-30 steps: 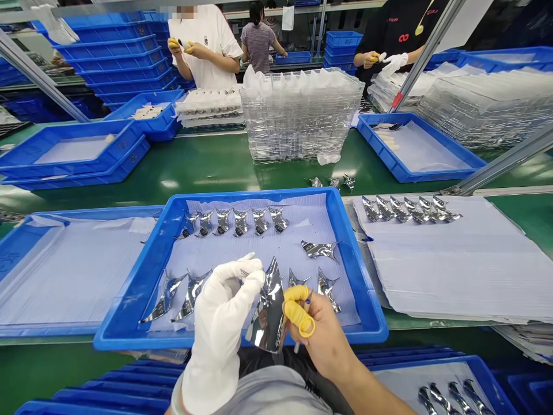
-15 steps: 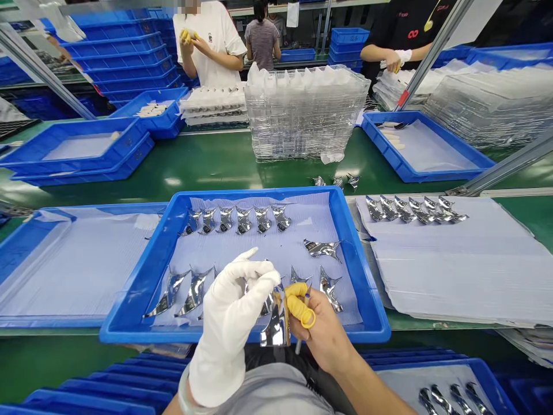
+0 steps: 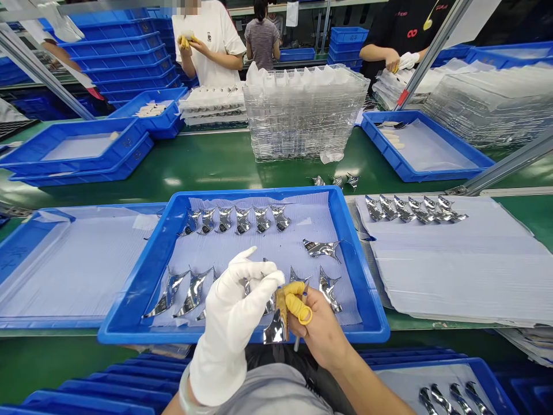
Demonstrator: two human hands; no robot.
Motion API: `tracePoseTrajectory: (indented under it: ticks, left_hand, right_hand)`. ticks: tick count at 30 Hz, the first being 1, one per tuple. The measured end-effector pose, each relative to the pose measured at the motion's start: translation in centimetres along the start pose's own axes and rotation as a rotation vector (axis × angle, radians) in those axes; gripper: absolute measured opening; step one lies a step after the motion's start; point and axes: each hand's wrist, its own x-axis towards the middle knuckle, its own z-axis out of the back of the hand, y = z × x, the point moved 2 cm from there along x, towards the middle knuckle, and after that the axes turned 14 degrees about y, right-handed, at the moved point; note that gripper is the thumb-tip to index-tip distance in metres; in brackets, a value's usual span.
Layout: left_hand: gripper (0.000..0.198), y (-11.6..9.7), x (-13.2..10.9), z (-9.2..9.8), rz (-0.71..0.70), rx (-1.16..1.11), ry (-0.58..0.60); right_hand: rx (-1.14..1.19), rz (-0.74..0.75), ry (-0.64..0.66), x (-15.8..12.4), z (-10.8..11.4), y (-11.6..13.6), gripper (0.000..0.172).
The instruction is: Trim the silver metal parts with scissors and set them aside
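Observation:
My left hand (image 3: 231,314), in a white glove, pinches the upper end of a curved chrome part (image 3: 273,333) between thumb and fingers. Yellow finger cots cover fingertips of my right hand (image 3: 322,331), which lies against the right side of that part. A slim pen-like tool (image 3: 296,344) is gripped in my right hand; its exact kind is unclear. Both hands are over the front edge of a blue tray (image 3: 142,336) lined with white sheet. Inside it, chrome parts (image 3: 242,220) form a far row, more chrome parts (image 3: 196,291) a near row partly behind my hands, and one chrome part (image 3: 322,249) lies sideways.
Right of the tray, several chrome parts (image 3: 406,208) lie on white sheets (image 3: 453,271). A lined blue tray (image 3: 78,265) sits at left. Stacked clear plastic trays (image 3: 306,115) stand across the green bench. Co-workers stand beyond. A slanted metal post (image 3: 505,167) rises at right.
The chrome part has turned slightly in my fingers and shifted a little right. My left fingertips have moved slightly right; my right hand is nearly unmoved.

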Motion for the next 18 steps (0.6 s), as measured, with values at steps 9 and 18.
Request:
tracePoseTrajectory:
  ticks: [9, 18]
  left_hand:
    - [0.009, 0.5, 0.3, -0.7, 0.175, -0.114, -0.029]
    - [0.021, 1.1, 0.7, -2.3, 0.288, -0.058, 0.013]
  right_hand:
    - [0.031, 0.046, -0.023, -0.8, 0.2, 0.7, 0.046]
    - [0.153, -0.005, -0.02, -1.5, 1.9, 1.1, 0.047]
